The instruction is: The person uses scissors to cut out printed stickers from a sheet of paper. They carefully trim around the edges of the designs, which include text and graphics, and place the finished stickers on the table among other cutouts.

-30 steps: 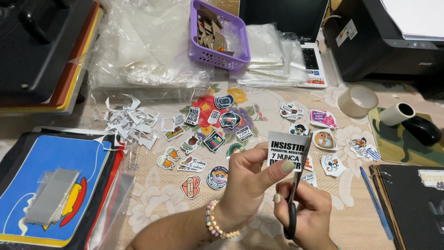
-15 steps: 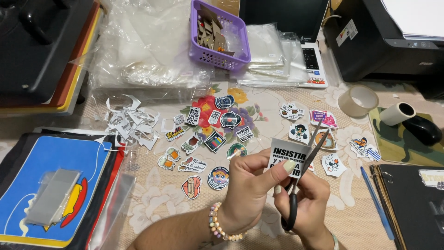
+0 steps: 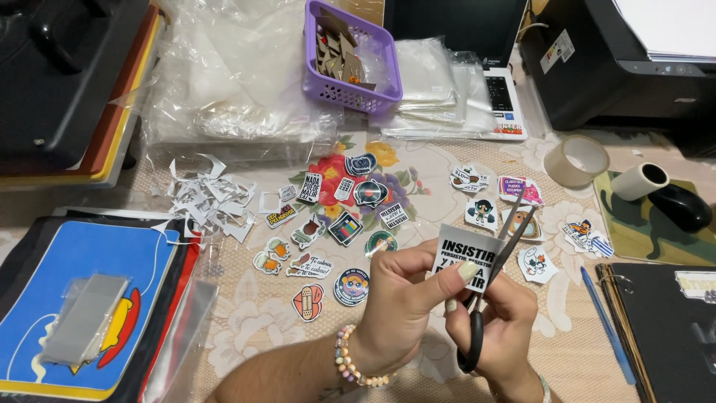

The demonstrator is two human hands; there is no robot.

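Left hand (image 3: 403, 298) pinches black-and-white sticker (image 3: 466, 257) near desk's front edge: light, floppy paper, best held by margin. Right hand (image 3: 501, 328) closed around scissors (image 3: 492, 287), blades parted at sticker's right edge.

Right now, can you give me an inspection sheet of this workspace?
Surface: floral tablecloth.
Job's things: black sticker held by left hand; scissors in right hand, blades open at its edge.
Clutter: cut stickers, paper scraps, purple basket, tape roll, blue pen, plastic sleeves.
Grippers: both hands' fingers closed on their items.
Cables: nothing seen.
Surroundings: printer, mouse, binder.
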